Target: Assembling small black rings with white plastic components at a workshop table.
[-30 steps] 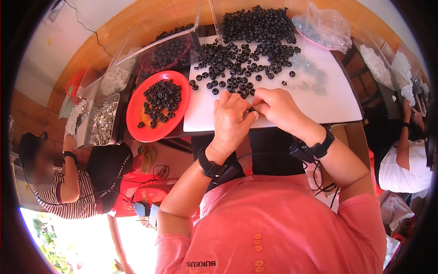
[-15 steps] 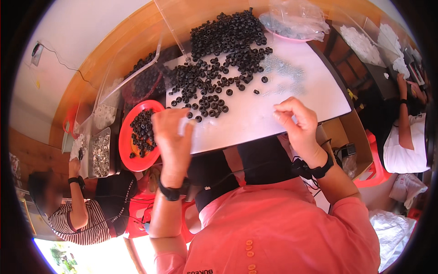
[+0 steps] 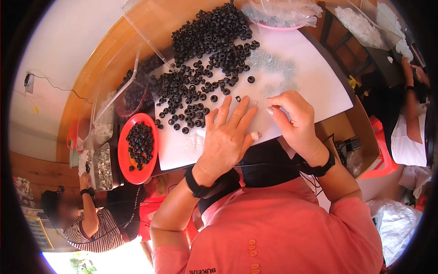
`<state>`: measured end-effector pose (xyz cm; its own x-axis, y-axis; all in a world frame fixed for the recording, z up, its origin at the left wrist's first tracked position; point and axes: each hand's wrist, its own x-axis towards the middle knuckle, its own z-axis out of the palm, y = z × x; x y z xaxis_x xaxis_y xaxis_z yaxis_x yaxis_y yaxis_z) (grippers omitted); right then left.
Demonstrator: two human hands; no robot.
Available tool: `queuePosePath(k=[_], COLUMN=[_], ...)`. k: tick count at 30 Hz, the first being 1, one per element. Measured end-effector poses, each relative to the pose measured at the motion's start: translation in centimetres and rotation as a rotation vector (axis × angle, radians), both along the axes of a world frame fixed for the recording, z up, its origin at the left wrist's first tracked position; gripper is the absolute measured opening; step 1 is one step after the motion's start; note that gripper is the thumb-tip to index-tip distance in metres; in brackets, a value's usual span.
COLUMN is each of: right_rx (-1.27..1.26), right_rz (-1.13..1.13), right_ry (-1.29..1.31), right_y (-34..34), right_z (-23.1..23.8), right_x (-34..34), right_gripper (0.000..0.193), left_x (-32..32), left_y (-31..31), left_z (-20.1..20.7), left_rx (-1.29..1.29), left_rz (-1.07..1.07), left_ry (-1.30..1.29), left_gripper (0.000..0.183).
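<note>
My left hand (image 3: 228,137) reaches over the white tabletop (image 3: 319,98), palm down with fingers spread, and nothing shows in its grip. A pale wrap or band sits around its thumb tip. Just right of it, my right hand (image 3: 296,116) is closed, thumb and forefinger drawn together; whatever is between them is too small to make out. Beyond the fingertips lies a loose heap of small black round parts with holes (image 3: 212,41), thinning toward me. Small clear beads (image 3: 273,68) are scattered to the heap's right. A lone black part (image 3: 238,98) lies by my left fingertips.
A red oval plate (image 3: 152,157) of black parts stands at the left, beside a metal tray (image 3: 103,166) of small pieces. Clear plastic bags (image 3: 283,13) rest on a pink dish at the back. Co-workers sit at left and right; a cardboard box (image 3: 349,132) stands below the table's right edge.
My left hand has moved right, away from the red plate, and its fingers have spread near my right hand. My right hand stays closed in nearly the same place. The view has shifted slightly.
</note>
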<state>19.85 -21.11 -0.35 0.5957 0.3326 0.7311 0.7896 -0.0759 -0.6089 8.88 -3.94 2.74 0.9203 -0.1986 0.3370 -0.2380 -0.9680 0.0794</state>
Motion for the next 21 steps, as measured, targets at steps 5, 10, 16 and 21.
queuePosePath(k=[5,10,16,21], right_rx=[0.002,0.006,-0.01,-0.007], right_rz=[0.007,0.02,-0.007,0.002], right_ry=[-0.034,-0.005,-0.033,-0.036], right_y=[0.3,0.3,0.2,0.4], right_z=[0.1,0.3,0.3,0.3], right_x=[0.1,-0.2,-0.2,-0.2], right_gripper=[0.015,0.015,0.015,0.015], left_x=[-2.0,-3.2,-2.7,0.2], left_y=[0.4,1.1,2.2,1.1], left_z=[-0.2,-0.4,-0.1,-0.3], left_rx=[0.041,-0.07,-0.136,-0.117], left_rz=[0.019,0.024,0.091,0.046], left_ry=[-0.021,-0.066,-0.205,-0.295], left_gripper=[0.045,0.039,0.038,0.03])
